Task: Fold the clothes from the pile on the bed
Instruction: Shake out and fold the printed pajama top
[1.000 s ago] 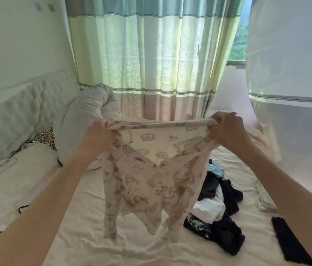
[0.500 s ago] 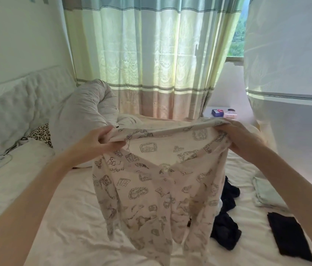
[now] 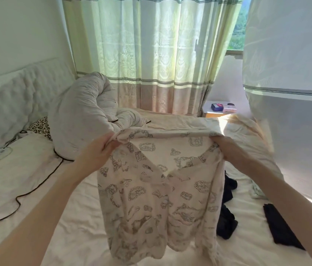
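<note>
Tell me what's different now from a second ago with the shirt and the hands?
The patterned shirt has come lower and nearer, so it hides most of the dark clothes pile. The left hand and right hand dropped with it. Both hands still grip its top corners, and it still hangs above the bed.

The printed shirt (image 3: 157,192) hides most of the dark clothes pile (image 3: 227,214) behind it; its lower hem is cut off by the bottom edge. Fingertips of both hands (image 3: 95,156) are buried in the shirt's folds. Small items on the bedside stand (image 3: 222,108), possibly boxes, are too small to identify.
</note>
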A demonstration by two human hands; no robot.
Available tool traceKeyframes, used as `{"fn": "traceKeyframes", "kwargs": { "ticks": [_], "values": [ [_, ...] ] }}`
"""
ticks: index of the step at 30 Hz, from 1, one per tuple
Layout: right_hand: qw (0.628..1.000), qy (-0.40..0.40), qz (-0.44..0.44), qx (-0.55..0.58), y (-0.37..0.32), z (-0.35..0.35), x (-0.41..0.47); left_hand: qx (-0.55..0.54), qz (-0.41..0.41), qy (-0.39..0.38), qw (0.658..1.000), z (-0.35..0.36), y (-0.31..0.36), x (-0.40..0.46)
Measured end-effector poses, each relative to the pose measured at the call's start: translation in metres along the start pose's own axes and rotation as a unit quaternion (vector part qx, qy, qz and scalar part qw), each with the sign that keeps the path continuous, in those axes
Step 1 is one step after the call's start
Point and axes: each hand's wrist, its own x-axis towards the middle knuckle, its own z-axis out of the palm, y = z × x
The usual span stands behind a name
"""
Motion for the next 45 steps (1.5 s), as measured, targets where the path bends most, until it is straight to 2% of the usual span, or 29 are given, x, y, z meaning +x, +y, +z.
{"fn": "traceKeyframes", "kwargs": {
  "ticks": [4, 8, 10, 13, 16, 21, 24, 27, 30, 35, 39, 42, 45],
  "values": [
    [0.999, 0.003, 0.001, 0.045, 0.006, 0.003, -0.006, 0.046, -0.013, 0.09, 0.995, 0.003, -0.001, -0.011],
    [0.99, 0.075, -0.046, -0.107, 0.015, 0.001, -0.018, 0.137, 0.026, 0.13, 0.982, -0.004, 0.003, -0.032],
    [0.988, 0.082, -0.043, -0.125, 0.021, 0.002, -0.025, 0.172, 0.041, 0.141, 0.974, -0.007, 0.006, -0.043],
    [0.994, 0.068, -0.003, -0.08, 0.028, 0.008, -0.034, 0.187, 0.028, 0.163, 0.968, -0.011, 0.013, -0.061],
    [0.998, 0.061, -0.004, -0.031, 0.027, 0.009, -0.05, 0.137, 0.0, 0.171, 0.976, -0.016, 0.019, -0.083],
    [0.994, -0.029, -0.105, 0.002, 0.013, 0.004, -0.082, 0.059, -0.052, 0.209, 0.975, -0.022, 0.027, -0.117],
    [0.981, -0.072, -0.183, -0.002, -0.001, 0.0, -0.096, 0.028, -0.043, 0.228, 0.972, -0.034, 0.036, -0.13],
    [0.954, -0.046, -0.291, -0.049, -0.015, 0.0, -0.108, 0.031, -0.021, 0.257, 0.966, -0.051, 0.04, -0.137],
    [0.932, -0.016, -0.355, -0.075, -0.028, 0.005, -0.11, 0.037, -0.031, 0.278, 0.959, -0.063, 0.036, -0.138],
    [0.937, -0.033, -0.345, -0.037, -0.025, 0.032, -0.082, 0.004, -0.066, 0.25, 0.966, -0.057, 0.011, -0.134],
    [0.96, -0.062, -0.27, -0.052, 0.01, 0.07, -0.028, 0.071, -0.138, 0.16, 0.975, -0.038, -0.043, -0.126],
    [0.966, -0.089, -0.22, -0.105, 0.036, 0.113, 0.029, 0.099, -0.193, 0.1, 0.971, -0.018, -0.099, -0.105],
    [0.954, -0.085, -0.212, -0.196, 0.078, 0.165, 0.105, 0.137, -0.215, 0.09, 0.963, 0.017, -0.172, -0.067]
  ]
}}
